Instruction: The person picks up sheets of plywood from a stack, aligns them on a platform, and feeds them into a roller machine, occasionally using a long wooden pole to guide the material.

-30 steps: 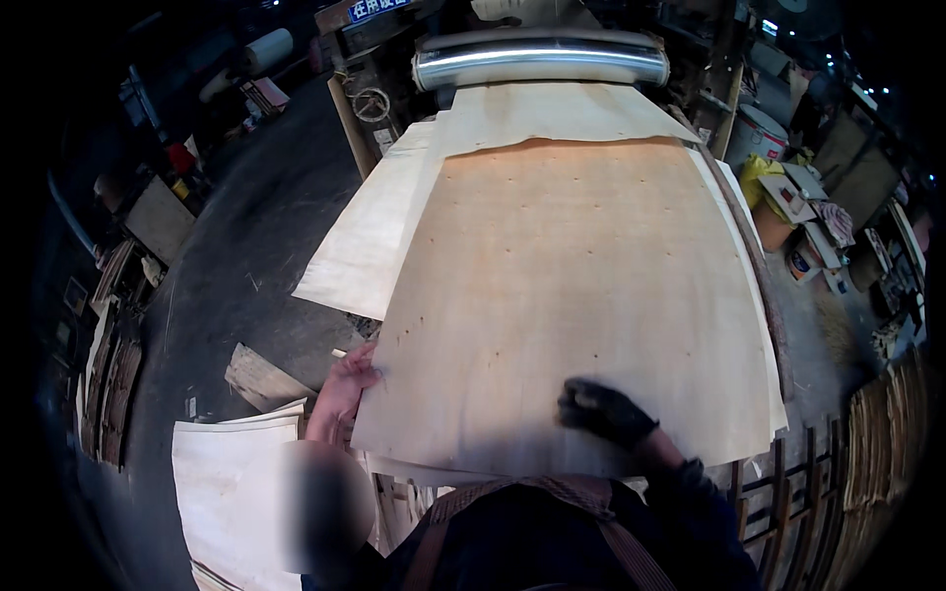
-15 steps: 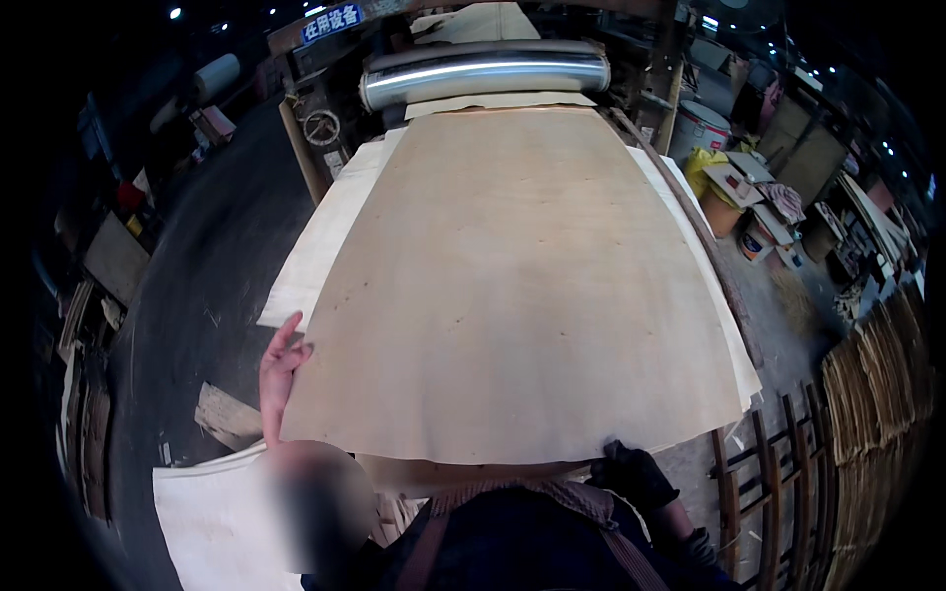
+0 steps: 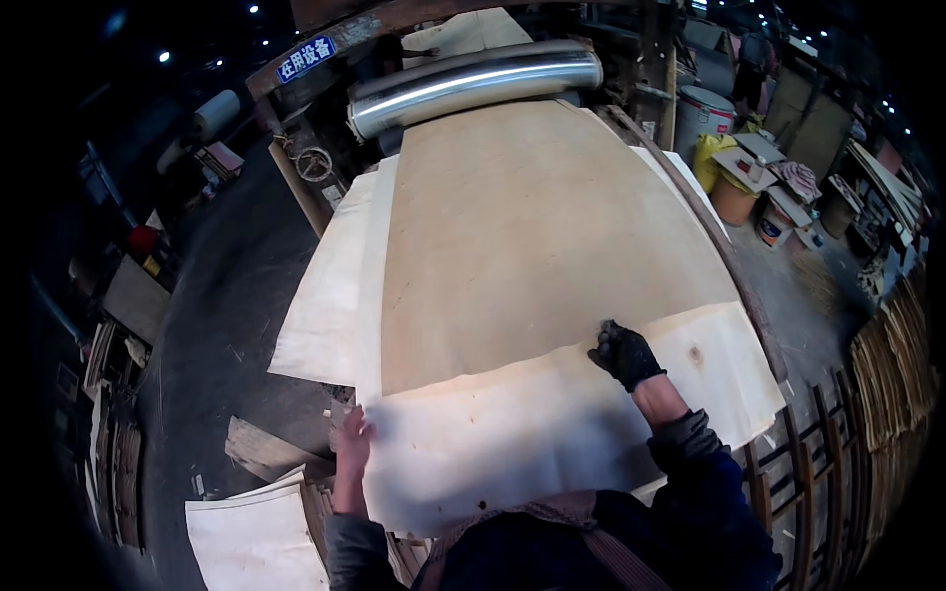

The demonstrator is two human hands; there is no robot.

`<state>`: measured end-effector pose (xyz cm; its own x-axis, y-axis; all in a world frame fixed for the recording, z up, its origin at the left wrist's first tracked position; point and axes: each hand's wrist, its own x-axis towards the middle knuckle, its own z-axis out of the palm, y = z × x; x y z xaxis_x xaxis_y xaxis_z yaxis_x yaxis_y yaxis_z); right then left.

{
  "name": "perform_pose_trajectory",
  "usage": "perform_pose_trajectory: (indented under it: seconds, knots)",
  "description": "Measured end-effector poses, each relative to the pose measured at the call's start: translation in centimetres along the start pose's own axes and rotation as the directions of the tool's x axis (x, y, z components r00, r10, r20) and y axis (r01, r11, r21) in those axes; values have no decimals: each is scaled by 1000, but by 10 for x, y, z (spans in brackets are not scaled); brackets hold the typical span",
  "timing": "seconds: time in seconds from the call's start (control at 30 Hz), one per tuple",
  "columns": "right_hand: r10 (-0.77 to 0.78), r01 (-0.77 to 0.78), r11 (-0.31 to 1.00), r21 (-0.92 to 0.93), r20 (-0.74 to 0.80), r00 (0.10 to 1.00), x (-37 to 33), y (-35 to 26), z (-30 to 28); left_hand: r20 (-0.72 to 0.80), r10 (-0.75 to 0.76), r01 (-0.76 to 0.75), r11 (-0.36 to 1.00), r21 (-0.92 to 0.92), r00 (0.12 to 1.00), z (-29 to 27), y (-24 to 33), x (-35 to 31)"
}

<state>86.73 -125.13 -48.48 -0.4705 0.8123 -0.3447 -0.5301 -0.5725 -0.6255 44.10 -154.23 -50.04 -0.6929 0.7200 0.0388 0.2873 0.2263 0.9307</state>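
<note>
A large tan veneer sheet (image 3: 532, 246) lies before me, its far end reaching the shiny metal roller (image 3: 483, 91). My right hand (image 3: 628, 357), in a black glove, is curled at the sheet's near edge, fingers closed over it. Beneath it, pale veneer sheets (image 3: 552, 424) show as a broad strip toward my body and along the left side. Bare, with its fingers apart, my left hand (image 3: 353, 438) is at the left edge of the pale veneer, clear of the tan sheet.
On the right a long rail (image 3: 705, 231) flanks the sheets, with a dark metal rack (image 3: 803, 473) and stacked veneer (image 3: 892, 364) beyond. More pale sheets (image 3: 258, 532) lie at the lower left. Buckets (image 3: 775, 227) and a drum (image 3: 705, 113) stand back right. A handwheel (image 3: 313, 164) is beside the roller.
The tan sheet has slid away toward the roller, uncovering pale veneer near me. My right hand has moved forward with its near edge; my left hand has come back toward me and rightward.
</note>
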Motion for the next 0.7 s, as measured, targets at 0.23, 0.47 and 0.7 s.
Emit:
perform_pose_trajectory:
  seconds: [0.23, 0.47, 0.7]
  knots:
    - [-2, 0, 1000, -31, -71, 997, -21, 24, 1, 24, -100, 94, 981, 172, 995, -9, 22, -43]
    - [124, -128, 990, 65, 54, 991, -127, 72, -34, -130, -16, 44, 976, 215, 991, -30, -25, -28]
    - [61, -73, 899, -432, -43, 997, -207, 105, -73, 151, -367, 393, 894, -216, 918, -30, -2, -30]
